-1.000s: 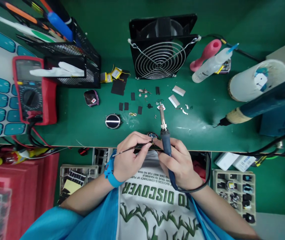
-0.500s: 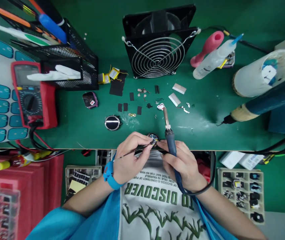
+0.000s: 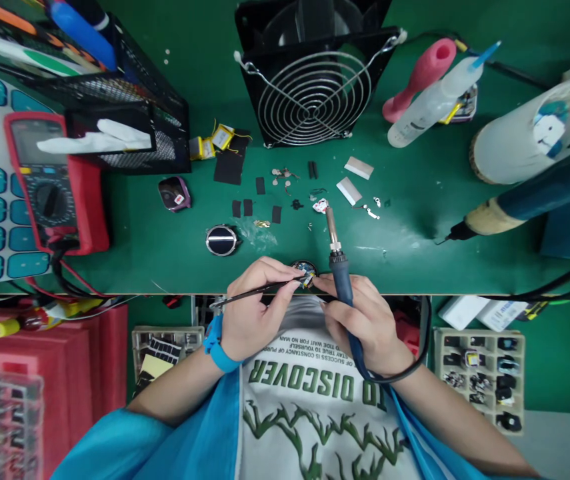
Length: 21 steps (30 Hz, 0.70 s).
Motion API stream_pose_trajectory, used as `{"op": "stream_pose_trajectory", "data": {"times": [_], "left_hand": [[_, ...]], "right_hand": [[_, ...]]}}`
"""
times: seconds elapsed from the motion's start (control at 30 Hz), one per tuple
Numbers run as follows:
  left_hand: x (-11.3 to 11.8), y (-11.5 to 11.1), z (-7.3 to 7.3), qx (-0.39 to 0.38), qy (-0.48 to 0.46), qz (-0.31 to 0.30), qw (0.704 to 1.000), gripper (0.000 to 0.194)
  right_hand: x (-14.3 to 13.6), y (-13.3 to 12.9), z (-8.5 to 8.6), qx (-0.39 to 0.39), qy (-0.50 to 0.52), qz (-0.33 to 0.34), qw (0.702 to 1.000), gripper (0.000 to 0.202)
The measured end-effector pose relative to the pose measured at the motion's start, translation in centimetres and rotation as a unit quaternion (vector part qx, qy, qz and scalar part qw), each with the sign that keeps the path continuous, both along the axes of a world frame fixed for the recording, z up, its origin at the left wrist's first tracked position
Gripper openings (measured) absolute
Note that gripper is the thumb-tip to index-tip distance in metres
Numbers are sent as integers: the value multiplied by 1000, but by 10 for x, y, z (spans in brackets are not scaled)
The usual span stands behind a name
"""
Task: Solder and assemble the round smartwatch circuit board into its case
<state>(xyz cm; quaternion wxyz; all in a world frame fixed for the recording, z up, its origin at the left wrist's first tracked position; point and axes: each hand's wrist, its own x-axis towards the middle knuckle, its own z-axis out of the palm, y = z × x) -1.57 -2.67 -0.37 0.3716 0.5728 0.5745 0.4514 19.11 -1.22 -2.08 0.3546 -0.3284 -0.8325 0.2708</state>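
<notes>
Looking down at the table, we find a round device at its near edge, its open face showing small blue, white and yellow parts. Our left hand pinches a thin dark tool, perhaps tweezers, between thumb and fingers, with one end at the device; our right hand curls round the grip of a soldering iron and reaches the device's right side, though whether it touches there we cannot tell. We judge the device light and stiff at the rim but fragile inside, where small parts would likely bend or tear, so the rim is the safer hold. The tool looks light and slim, best pinched along its shank. The iron seems rigid and fairly light; we should hold only its dark blue grip, since the metal shaft may be hot, and allow for a tug from its bendy cord. As for writing, our shirt carries large green letters, upside down in this view, reading TO DISCOVER, with smaller lines including STAY TRUE TO YOURSELF and TIDE WAIT FOR NO MAN. Print on the white bottle, the white boxes and the multimeter is too small for us to read
</notes>
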Motion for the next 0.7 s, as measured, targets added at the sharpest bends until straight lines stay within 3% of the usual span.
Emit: {"op": "stream_pose_trajectory", "data": {"times": [0.3,0.5,0.7], "left_hand": [[6,-1,3,15,72,-7,997,12],[4,1,1,21,66,-2,998,11],[7,1,2,34,79,-4,996,11]], "right_hand": [[0,0,4,-8,1,-3,1000,22],[-1,4,6,-4,-56,0,998,17],[1,6,9,-10,-24,-16,1000,24]]}}
